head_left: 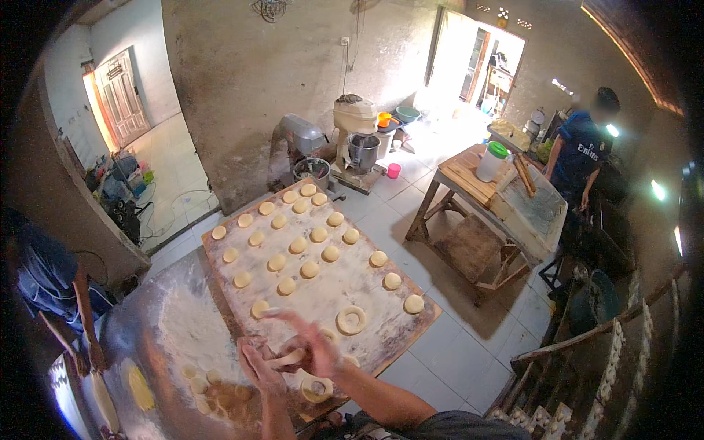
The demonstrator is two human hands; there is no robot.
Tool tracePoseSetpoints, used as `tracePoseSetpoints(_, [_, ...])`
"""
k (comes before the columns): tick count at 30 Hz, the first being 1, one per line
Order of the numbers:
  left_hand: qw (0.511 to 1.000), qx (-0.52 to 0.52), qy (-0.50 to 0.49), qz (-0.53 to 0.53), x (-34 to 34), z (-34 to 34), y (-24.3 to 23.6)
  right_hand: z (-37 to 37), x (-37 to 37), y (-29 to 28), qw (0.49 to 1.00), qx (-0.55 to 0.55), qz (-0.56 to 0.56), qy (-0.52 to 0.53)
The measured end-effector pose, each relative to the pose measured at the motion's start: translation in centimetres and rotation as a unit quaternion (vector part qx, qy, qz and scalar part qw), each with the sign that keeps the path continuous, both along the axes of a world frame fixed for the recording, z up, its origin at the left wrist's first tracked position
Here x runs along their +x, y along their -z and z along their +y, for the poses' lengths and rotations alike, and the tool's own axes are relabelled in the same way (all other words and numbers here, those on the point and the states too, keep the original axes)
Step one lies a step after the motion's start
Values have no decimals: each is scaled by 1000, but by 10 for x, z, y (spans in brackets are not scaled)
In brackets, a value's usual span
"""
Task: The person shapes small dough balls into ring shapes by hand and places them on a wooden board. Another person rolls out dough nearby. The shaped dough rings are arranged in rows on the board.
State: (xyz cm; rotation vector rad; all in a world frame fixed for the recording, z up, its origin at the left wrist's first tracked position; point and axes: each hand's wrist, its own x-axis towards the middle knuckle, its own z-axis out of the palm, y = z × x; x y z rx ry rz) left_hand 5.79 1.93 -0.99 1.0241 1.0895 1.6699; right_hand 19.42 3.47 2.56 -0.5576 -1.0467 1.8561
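My left hand [262, 370] and my right hand [318, 350] come together over the near end of a floured board [367, 286]. Between them is a pale piece of dough [287, 359], held by both hands; its full shape is partly hidden by my fingers. The forefinger of my right hand stretches out to the left. A dough ring [352, 320] lies on the board just beyond my right hand. Another dough ring [317, 389] lies close below my hands. Round dough balls [298, 245] are spread over the rest of the board.
Left of the board, a metal table [147, 308] carries loose flour [194, 323] and more dough balls [202, 385]. At the far left a person [51, 271] handles a long dough strip [105, 402]. Mixers [355, 132] stand by the wall. A wooden table [469, 176] and another person [583, 147] are at right.
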Motion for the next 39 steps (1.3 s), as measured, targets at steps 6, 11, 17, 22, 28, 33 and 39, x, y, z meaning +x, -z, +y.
tracePoseSetpoints(6, [961,-39,52,268,75,-8,-30,-20,68,45,945,263,-141,132])
tracePoseSetpoints(11, [911,-5,76,405,121,-11,-35,-38,113,10,981,-43,-101,158])
tracePoseSetpoints(17, [871,-2,112,478,146,-16,-22,-39,138,33,977,156,-69,126])
tracePoseSetpoints(22, [889,-64,144,431,160,-19,-24,-40,169,44,977,-33,-119,173])
tracePoseSetpoints(28, [886,-90,153,428,167,-22,-30,-29,171,50,974,27,-153,163])
tracePoseSetpoints(33, [877,-117,84,458,170,-9,-18,-34,176,24,891,29,-407,198])
tracePoseSetpoints(39, [714,-185,151,658,148,-4,-14,-36,190,68,767,111,-612,158])
